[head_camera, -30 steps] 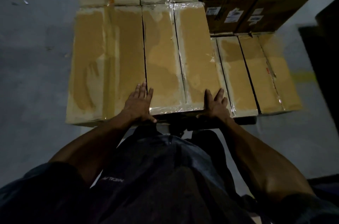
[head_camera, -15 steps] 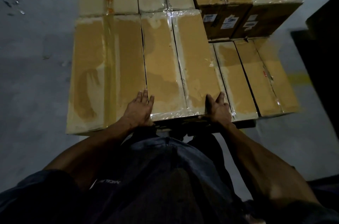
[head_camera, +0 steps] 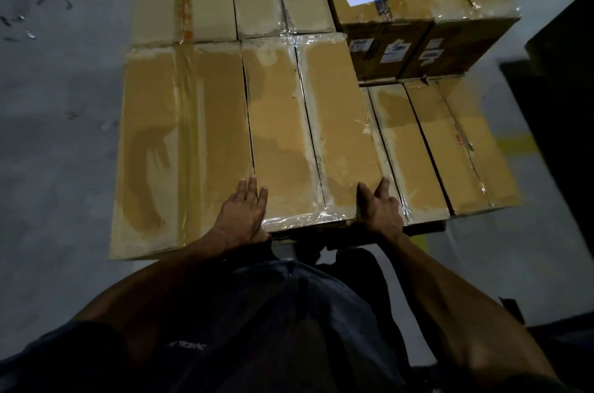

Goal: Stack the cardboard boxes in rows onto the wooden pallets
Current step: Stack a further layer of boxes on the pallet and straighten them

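Grey floor (head_camera: 58, 135) | two hands flat on one box (head_camera: 308, 135): left hand (head_camera: 242, 215), right hand (head_camera: 379, 209) | grips apart

The person wears a dark navy short-sleeved shirt (head_camera: 289, 322) with small pale lettering (head_camera: 188, 345) on the chest, seen upside down and too blurred to read. The sleeves end above the elbows, leaving both forearms bare. The left hand (head_camera: 242, 215) and right hand (head_camera: 379, 211) are bare, with no gloves, rings or watch showing.
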